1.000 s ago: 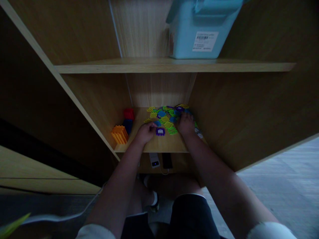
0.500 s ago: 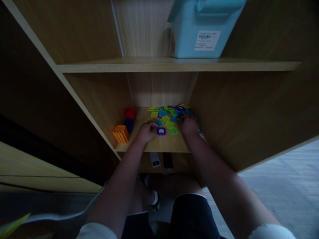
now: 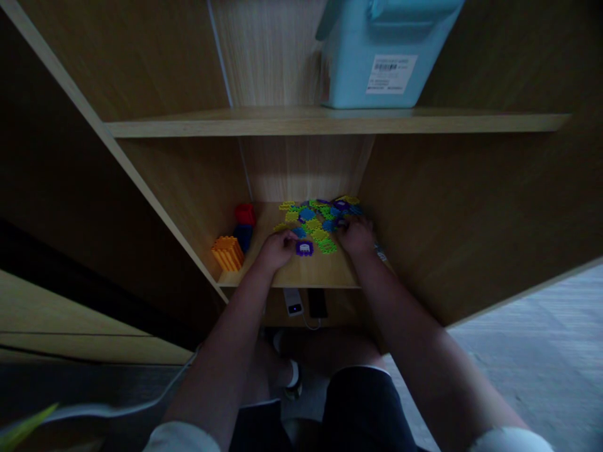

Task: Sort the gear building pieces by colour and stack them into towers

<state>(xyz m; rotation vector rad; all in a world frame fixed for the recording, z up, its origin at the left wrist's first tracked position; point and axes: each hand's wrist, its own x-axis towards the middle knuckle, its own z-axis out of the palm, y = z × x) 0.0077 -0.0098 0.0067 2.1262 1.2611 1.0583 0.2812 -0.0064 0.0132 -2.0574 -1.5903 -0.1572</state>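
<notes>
Flat interlocking plastic pieces in yellow, green, blue and purple lie in a loose heap (image 3: 313,224) on the middle shelf. My left hand (image 3: 279,248) is at the heap's left front, fingers curled together beside a blue piece (image 3: 298,233); what they hold, if anything, is too small to make out. Just right of those fingers a purple piece with a white mark (image 3: 304,248) lies flat. At the heap's right side, my right hand (image 3: 357,236) has its fingers closed at another purple piece (image 3: 341,222), partly covered by the fingertips.
Stacked orange pieces (image 3: 228,253), a dark blue stack (image 3: 243,237) and a red stack (image 3: 245,215) stand by the left wall. A light blue bin (image 3: 348,78) sits on the upper shelf (image 3: 264,127). Below are a white device (image 3: 293,302) and a black one (image 3: 317,304) with a cable.
My right hand has shifted slightly, and a purple piece now shows at its fingertips. My left hand stays in nearly the same place.
</notes>
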